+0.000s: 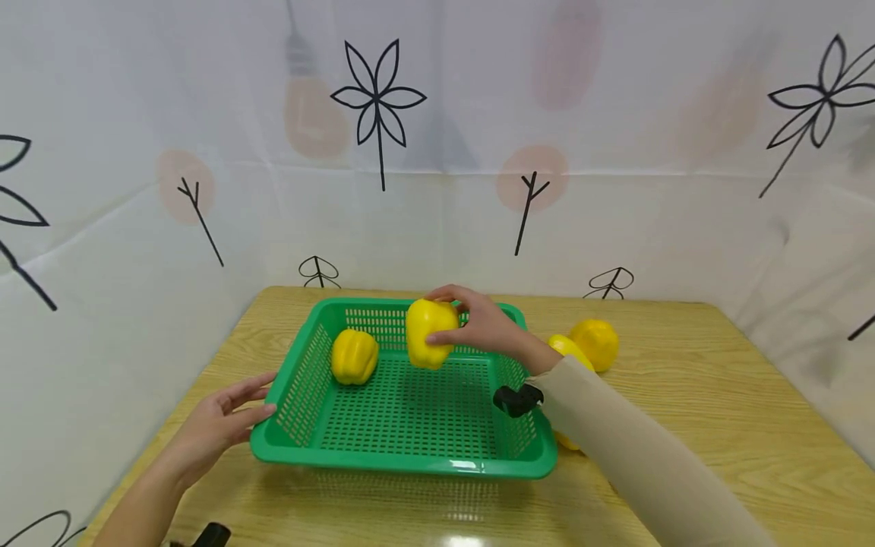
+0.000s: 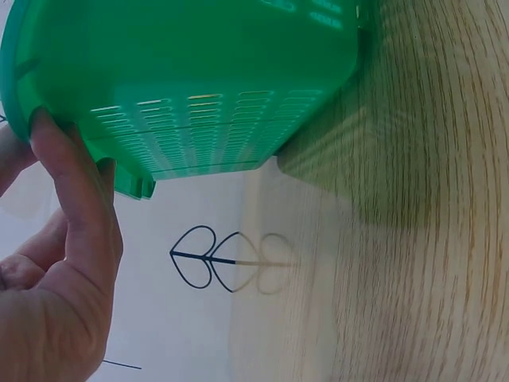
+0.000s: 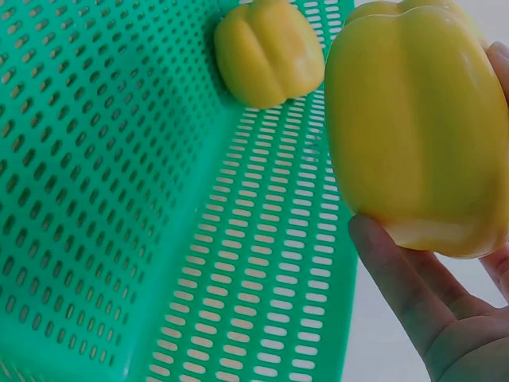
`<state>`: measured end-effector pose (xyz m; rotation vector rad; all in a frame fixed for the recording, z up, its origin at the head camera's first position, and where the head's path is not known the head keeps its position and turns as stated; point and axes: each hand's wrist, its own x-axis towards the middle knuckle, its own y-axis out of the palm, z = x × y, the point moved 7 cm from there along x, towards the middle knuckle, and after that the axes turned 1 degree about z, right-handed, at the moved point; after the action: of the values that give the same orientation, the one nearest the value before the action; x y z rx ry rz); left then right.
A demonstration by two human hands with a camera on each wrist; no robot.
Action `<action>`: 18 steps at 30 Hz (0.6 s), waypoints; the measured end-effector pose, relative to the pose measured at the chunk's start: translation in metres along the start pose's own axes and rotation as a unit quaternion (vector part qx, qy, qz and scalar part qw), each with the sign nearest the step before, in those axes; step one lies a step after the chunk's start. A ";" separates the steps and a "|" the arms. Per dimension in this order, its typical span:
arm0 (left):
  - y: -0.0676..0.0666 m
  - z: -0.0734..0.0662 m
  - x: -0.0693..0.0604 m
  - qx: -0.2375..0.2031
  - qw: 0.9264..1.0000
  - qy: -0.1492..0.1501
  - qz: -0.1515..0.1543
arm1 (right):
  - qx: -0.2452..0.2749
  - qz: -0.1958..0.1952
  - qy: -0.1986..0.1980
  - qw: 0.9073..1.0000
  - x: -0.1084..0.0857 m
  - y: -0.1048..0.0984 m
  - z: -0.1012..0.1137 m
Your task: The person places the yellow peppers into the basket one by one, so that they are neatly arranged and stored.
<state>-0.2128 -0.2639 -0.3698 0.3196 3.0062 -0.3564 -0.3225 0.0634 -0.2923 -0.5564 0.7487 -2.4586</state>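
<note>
At the far left, the left hand (image 1: 212,425) has loosely bent, parted fingers and thumb touching the rim of the green plastic basket (image 1: 410,465), with no firm clasp that I can see; the light touch seems meant to steady it; the basket sits on the wood-grain table (image 1: 697,380), its broad opening upward between the arms, handy for both. Inside, towards its far left corner, rests one yellow bell pepper (image 1: 354,357), leaving the middle of the floor bare; to the right of it, a second bell pepper (image 1: 424,334) hangs above the basket floor, pinched by the right hand (image 1: 481,323); thumb on the near side, fingers over the top and far side, spread about as wide as the pepper, presumably because smooth, rounded flanks want support from both sides. Beyond, right of the basket, two more peppers (image 1: 595,343) lie close together; a yellow piece by the near right corner is mostly hidden by the sleeve (image 1: 636,441).
</note>
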 end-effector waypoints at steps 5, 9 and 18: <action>0.000 0.000 0.000 -0.001 1.000 0.000 0.001 | 0.004 0.005 0.000 1.000 0.006 0.007 -0.004; 0.000 0.000 0.000 -0.002 1.000 0.001 0.000 | 0.009 0.009 0.001 1.000 0.012 0.014 -0.006; 0.001 0.000 0.000 -0.002 1.000 0.001 0.003 | -0.002 0.008 0.016 1.000 0.022 0.028 -0.012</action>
<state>-0.2126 -0.2631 -0.3695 0.3299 3.0057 -0.3482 -0.3364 0.0352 -0.3134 -0.5125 0.7668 -2.4568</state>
